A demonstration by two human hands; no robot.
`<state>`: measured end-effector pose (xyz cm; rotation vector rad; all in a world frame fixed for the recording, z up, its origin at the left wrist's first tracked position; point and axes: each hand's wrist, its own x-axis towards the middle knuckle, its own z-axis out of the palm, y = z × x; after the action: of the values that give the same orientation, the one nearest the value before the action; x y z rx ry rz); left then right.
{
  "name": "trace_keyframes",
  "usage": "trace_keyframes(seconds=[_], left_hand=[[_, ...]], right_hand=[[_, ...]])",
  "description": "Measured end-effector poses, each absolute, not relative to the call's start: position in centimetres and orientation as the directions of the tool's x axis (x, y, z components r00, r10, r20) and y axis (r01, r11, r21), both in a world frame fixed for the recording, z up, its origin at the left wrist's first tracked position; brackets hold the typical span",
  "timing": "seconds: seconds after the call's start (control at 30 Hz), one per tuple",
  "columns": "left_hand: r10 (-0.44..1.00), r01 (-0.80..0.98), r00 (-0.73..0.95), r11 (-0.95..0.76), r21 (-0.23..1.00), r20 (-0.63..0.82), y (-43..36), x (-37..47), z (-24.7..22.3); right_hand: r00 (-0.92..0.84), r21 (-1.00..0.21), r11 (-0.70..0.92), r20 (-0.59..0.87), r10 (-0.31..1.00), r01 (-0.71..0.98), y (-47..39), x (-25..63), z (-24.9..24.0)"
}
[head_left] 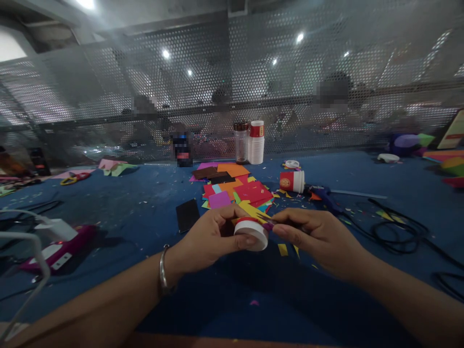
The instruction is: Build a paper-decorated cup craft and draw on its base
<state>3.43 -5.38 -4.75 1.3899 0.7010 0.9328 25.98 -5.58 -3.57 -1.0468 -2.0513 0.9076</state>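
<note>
My left hand (213,234) is closed around a small red and white paper cup (250,234), thumb on its white round end, which faces me. The cup's far side is hidden. To its right, my right hand (311,234) pinches a thin, dark pointed tool (264,218), its tips close to the cup's edge; its exact kind is hard to make out. A small purple piece (268,225) shows at my right fingertips, against or beside the cup. Behind both hands lies a pile of coloured paper (253,192).
Beyond the paper, a red cup (292,181) lies on its side by a blue glue gun (324,195) with a black cable (395,232). Stacked cups (256,150) and a glass bottle (240,145) stand by the mesh screen. A purple power strip (68,249) sits left.
</note>
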Motion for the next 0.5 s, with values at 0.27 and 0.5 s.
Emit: trace_keyframes(seconds=[0.27,0.5], left_hand=[[0.877,-0.007,0.475,-0.080,0.997,0.073,-5.65,3.33,-4.36],[0.867,0.159,0.497,-0.135,0.978,0.039,-5.54,3.34,-4.64]], right_hand=[[-0.381,-0.872,0.396,0.275,0.883,0.287,-5.23,25.71,-3.05],[-0.462,-0.926,0.280,0.139,0.876,0.253,-5.11,25.30,-3.88]])
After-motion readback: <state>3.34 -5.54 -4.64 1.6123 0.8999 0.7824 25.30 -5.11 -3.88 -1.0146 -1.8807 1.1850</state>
